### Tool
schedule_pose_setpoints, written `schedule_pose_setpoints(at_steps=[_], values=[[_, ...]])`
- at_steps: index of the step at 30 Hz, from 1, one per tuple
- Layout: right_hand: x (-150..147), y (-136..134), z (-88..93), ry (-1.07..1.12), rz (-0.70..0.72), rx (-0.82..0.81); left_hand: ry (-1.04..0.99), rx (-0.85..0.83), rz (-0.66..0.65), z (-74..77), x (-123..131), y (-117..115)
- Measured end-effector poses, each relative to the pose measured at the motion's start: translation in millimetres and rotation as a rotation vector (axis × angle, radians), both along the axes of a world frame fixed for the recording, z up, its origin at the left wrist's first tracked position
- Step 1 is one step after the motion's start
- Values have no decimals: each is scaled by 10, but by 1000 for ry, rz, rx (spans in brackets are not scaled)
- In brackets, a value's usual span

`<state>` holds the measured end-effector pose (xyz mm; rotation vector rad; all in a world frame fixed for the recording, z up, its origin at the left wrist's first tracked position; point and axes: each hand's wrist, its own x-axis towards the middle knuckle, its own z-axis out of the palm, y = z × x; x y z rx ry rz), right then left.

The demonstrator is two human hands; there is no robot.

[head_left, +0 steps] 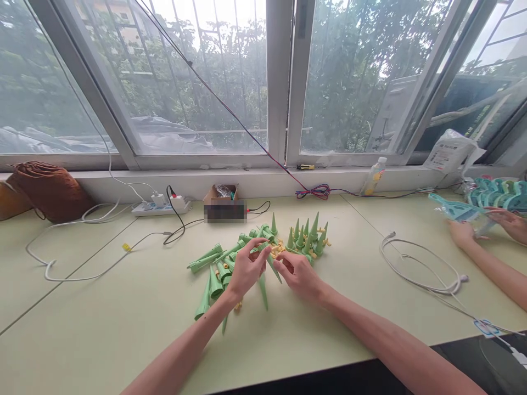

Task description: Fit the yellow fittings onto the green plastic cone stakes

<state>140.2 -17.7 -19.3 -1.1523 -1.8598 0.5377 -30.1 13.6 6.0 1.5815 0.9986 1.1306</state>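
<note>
My left hand [249, 269] pinches a green plastic watering spike [273, 265], its point slanting down to the right. Close beside it, the fingers of my right hand [300, 274] are pressed together near the spike; whatever they grip is too small to name. Small yellow valve pieces [278, 248] lie just behind my fingers. Around my left hand spreads a loose heap of green spikes [216, 285], some with yellow pieces in them. Beyond my right hand, several green spikes [315, 226] stand point up with yellow valves sticking out at their sides.
A small cardboard box [222, 193] and a power strip [161, 206] sit by the window sill. A coiled white cable [420, 274] lies to the right. Farther right, another person's hands [463, 233] hold a light-blue plastic item. A bottle [374, 176] stands at the back.
</note>
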Motion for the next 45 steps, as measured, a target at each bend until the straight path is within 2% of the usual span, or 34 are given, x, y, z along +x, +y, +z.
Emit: schedule_pose_setpoints(at_steps=[3, 7, 18, 31, 45], values=[[0, 8, -8, 82, -32, 3, -39, -56, -4, 51, 3, -3], [-2, 4, -14, 153, 0, 6, -74, -110, -64, 64, 8, -8], [3, -4, -17, 132, 36, 95, -65, -162, -105, 48, 15, -18], [11, 24, -104, 92, 22, 207, -1, -120, -111, 20, 8, -18], [13, -4, -91, 88, 7, 189, 18, -86, -130, 52, 3, -37]])
